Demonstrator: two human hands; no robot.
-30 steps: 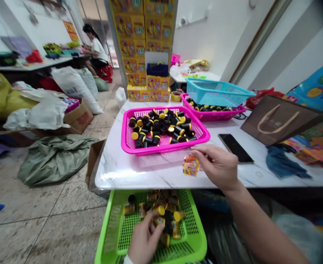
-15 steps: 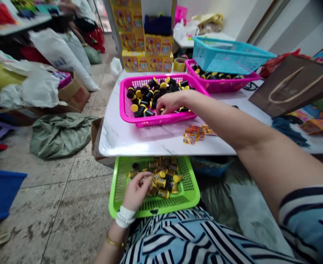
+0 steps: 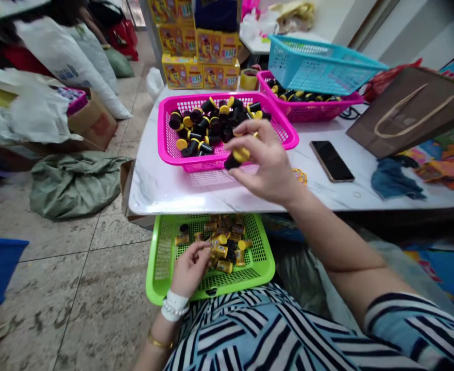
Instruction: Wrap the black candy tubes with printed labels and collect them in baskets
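Black and yellow fill the work here: the right hand (image 3: 263,159) holds a black tube with a yellow cap (image 3: 236,158) in a narrow grip between thumb and fingers, just above the near rim of a pink plastic basket (image 3: 165,135). That basket stands on the white marble tabletop (image 3: 145,190), heaped with more capped tubes (image 3: 211,123) that show no labels as far as can be seen. Below the tabletop's front edge lies a green plastic tray (image 3: 153,283) of tubes wrapped in yellow labels (image 3: 222,252). The left hand (image 3: 190,270) is in that tray, its fingers (image 3: 201,248) drawn in against the labelled tubes; it may be gripping one, but the view does not settle it.

The step in hand looks like taking tubes singly from the pink basket. The tube now held seems to call for a free spot in the green tray. Farther along the tabletop, a blue basket (image 3: 319,67) leans on a second pink basket (image 3: 307,111).
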